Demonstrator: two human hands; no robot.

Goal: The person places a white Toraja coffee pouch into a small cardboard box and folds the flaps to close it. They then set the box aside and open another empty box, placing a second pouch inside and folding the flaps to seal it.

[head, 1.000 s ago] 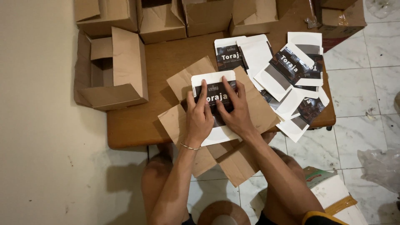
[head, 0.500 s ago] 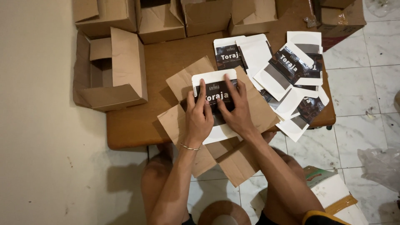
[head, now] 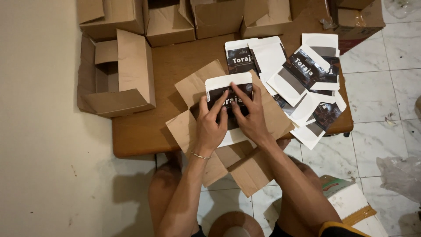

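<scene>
A flat black-and-white pouch (head: 228, 85) lies inside an open brown cardboard box (head: 193, 87) whose flaps spread out on a low wooden table (head: 144, 131). My left hand (head: 210, 125) and my right hand (head: 250, 116) both press flat on the pouch, fingers pointing away from me and close together. The hands cover the pouch's middle and lower part. A thin bracelet circles my left wrist.
A loose pile of similar black-and-white pouches (head: 302, 74) lies on the table's right half. An open empty carton (head: 118, 74) sits at the table's left, several more cartons (head: 175, 17) along the far edge. A plastic bag (head: 399, 175) and a packet (head: 351, 202) lie on the tiled floor.
Both hands have slid slightly closer together on the pouch, the fingers now nearly touching over its dark panel. The pouch and box have hardly shifted.
</scene>
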